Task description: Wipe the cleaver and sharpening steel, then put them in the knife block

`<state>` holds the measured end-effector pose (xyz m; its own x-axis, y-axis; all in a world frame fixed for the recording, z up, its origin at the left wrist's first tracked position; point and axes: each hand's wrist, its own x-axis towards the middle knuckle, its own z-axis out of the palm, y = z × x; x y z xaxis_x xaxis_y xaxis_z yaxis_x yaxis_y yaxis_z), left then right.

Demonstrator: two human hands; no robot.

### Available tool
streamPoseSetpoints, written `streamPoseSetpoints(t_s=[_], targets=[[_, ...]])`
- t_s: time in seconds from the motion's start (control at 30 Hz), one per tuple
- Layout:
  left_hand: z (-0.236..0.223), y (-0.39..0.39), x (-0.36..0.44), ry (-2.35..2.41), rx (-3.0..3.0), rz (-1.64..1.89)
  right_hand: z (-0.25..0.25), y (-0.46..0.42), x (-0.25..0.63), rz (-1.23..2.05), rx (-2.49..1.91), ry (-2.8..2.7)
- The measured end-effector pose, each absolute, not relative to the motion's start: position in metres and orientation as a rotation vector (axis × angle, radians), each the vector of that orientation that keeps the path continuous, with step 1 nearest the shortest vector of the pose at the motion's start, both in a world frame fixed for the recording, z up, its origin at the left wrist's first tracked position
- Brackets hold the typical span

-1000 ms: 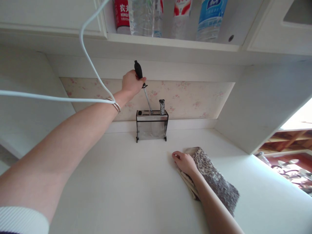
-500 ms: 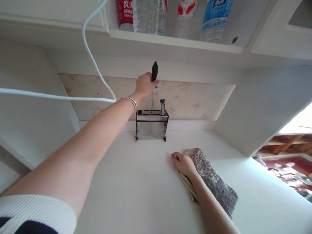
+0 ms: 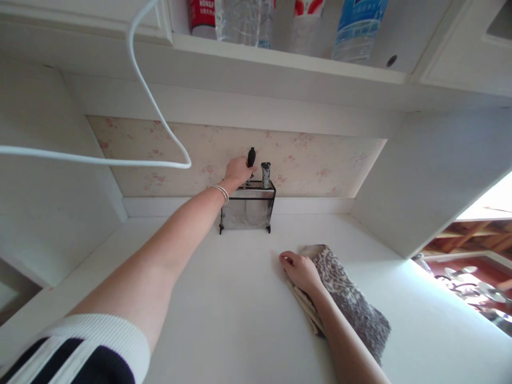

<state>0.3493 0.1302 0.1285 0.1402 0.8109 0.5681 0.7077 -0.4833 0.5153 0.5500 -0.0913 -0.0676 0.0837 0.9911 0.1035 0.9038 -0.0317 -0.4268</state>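
Observation:
My left hand (image 3: 239,169) is closed around the black handle of what looks like a sharpening steel (image 3: 251,158). Its thin metal rod is down inside a knife rack (image 3: 246,212) with a black frame and see-through front, standing against the back wall. Beside it in the same rack stands another tool with a grey, worn-looking handle (image 3: 266,175). My right hand (image 3: 301,271) rests with curled fingers on the edge of a folded grey-and-beige patterned cloth (image 3: 352,304); whether the fingers pinch the cloth is hard to see.
Overhead, a white cabinet shelf (image 3: 288,58) holds several plastic bottles (image 3: 358,32). A white cable (image 3: 156,106) hangs across the upper left. White panels (image 3: 404,176) close in the sides of the white countertop (image 3: 224,309). Floral wallpaper (image 3: 320,160) covers the back wall.
My left hand has moved down with the sharpening steel, whose rod has sunk into the rack; its handle now sits just above the top. My right hand and the cloth stay put.

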Motion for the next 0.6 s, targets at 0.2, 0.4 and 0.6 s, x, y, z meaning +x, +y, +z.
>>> streamPoseSetpoints(t_s=[0.2, 0.4, 0.6], targets=[[0.097, 0.137, 0.347, 1.597, 2.231, 1.216, -0.070, -0.088, 0.551, 0.346, -1.978, -1.859], [0.095, 0.136, 0.343, 1.572, 2.249, 1.182, -0.072, -0.088, 0.552, 0.313, -1.966, -1.872], [0.102, 0.119, 0.325, 1.387, 2.320, 1.288, -0.071, -0.090, 0.552, 0.296, -1.977, -1.886]])
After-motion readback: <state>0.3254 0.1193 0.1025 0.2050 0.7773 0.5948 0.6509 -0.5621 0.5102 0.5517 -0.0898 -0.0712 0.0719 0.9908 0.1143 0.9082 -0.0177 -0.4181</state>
